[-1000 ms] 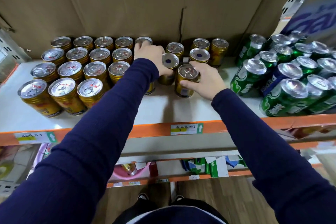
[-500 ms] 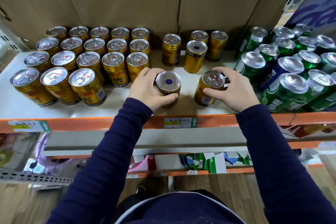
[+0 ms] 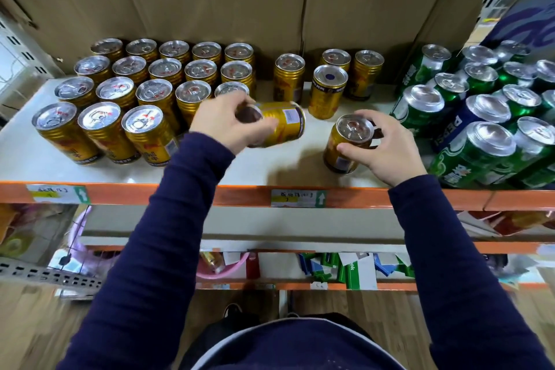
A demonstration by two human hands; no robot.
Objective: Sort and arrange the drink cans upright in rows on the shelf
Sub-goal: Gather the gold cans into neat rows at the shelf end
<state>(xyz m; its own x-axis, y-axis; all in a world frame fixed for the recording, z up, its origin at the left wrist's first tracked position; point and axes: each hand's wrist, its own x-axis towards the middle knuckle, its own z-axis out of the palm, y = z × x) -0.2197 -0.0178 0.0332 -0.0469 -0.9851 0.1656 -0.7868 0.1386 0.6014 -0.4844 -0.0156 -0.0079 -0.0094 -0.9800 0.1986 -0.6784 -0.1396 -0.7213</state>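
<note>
— At the centre of the frame, what is gripped by the left hand (image 3: 228, 123)?
— A gold can (image 3: 282, 126), turned on its side, is clasped by curled fingers over the shelf (image 3: 270, 168).
— And right of centre?
— A second gold can (image 3: 350, 144), upright near the shelf's front edge, is clasped by the right hand (image 3: 387, 153).

Glare from bright overhead light is seen on the silver can tops (image 3: 141, 123), soft shadows are cast on the white shelf (image 3: 285, 165), and the near floor (image 3: 36, 324) is blurred, with edges bowed.
</note>
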